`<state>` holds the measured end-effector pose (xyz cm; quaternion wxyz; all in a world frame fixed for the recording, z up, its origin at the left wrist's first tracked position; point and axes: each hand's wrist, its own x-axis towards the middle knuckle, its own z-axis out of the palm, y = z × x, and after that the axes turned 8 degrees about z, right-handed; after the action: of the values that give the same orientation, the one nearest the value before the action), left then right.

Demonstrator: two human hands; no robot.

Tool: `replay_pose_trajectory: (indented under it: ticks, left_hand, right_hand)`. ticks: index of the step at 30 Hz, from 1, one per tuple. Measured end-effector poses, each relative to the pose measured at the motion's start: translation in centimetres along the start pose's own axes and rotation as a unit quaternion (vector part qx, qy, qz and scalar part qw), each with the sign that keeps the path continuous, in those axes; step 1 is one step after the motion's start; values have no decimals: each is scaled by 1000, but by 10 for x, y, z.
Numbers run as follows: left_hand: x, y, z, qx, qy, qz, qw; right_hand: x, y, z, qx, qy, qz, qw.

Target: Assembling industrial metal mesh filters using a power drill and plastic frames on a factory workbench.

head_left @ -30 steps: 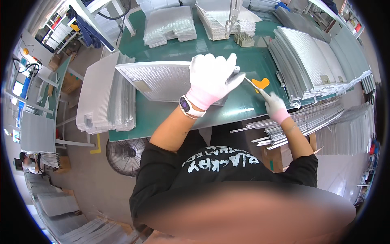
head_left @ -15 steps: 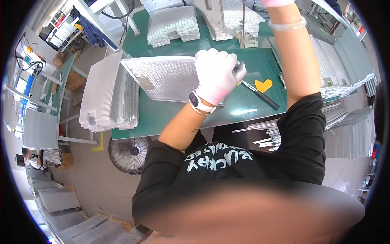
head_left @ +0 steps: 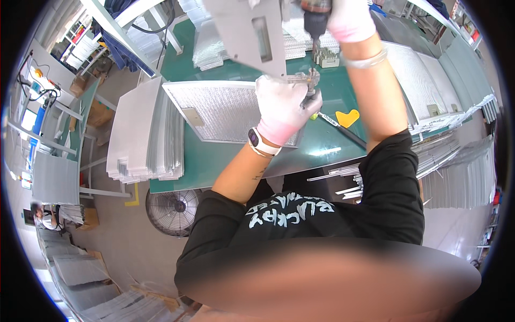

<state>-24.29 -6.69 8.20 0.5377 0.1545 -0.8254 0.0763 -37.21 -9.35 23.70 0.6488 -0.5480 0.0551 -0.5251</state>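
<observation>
My left hand point(head_left: 284, 104), in a white and pink glove, is closed on the right side of a framed silver mesh panel point(head_left: 220, 110). The panel is tilted above the green table and carries a small plate near its left edge. By my left fingers is a small metal fitting point(head_left: 307, 79), at the lower end of a grey slotted metal arm point(head_left: 251, 40). At the top edge, my gloved right hand point(head_left: 351, 20) is closed around a power drill point(head_left: 316, 19) with a black chuck pointing down. The upper part of the drill is cut off.
A stack of mesh panels point(head_left: 142, 131) stands left on the green table point(head_left: 171, 174), with more stacks behind. A yellow scraper point(head_left: 347, 118) and a black-handled tool point(head_left: 343, 130) lie to the right. A small metal block point(head_left: 327, 57) sits behind; a fan point(head_left: 174, 212) stands below.
My right hand has come down and left, bringing the drill into view. The grey arm appears further left and lower. My left hand still grips the panel.
</observation>
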Motion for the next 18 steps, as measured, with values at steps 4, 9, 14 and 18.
replay_pose_trajectory:
  ticks: [4, 9, 14, 18]
  left_hand:
    - [-15, 1, 3, -10, -3, -18, 1000]
    - [-22, 5, 4, -8, 12, -22, 1000]
    - [-16, 0, -7, 3, -39, 31, 999]
    - [-8, 3, -16, 22, -54, 93, 994]
  right_hand:
    - [-6, 27, -10, -72, -29, -13, 997]
    - [1, 35, 1, -1, 1, 13, 1000]
    - [12, 50, -18, 223, -140, 192, 946]
    - [6, 59, -8, 301, -79, 122, 943]
